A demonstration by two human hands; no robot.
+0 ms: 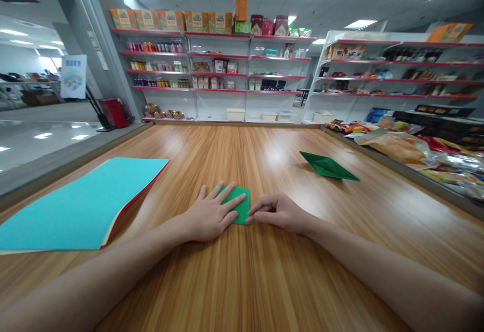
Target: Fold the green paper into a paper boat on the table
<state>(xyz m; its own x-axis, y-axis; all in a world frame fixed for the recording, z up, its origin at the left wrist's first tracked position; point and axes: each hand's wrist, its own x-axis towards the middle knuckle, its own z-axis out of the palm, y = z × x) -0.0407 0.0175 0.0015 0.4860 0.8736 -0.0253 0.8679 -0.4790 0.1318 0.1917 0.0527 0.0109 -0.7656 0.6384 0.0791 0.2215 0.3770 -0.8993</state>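
A small folded piece of green paper (243, 202) lies flat on the wooden table. My left hand (212, 213) rests across its left part with the fingers spread, hiding some of it. At the paper's lower right corner, the thumb and fingers of my right hand (278, 213) are pinched together on the edge. Farther back to the right sits a folded green paper shape (328, 165), with pointed ends and a raised middle; neither hand touches it.
A stack of coloured paper sheets (83, 203), light blue on top, lies at the left. The wooden table (242, 281) has a raised rim. Packaged snacks (401, 148) are heaped beyond its right edge. Stocked shelves (217, 73) stand behind.
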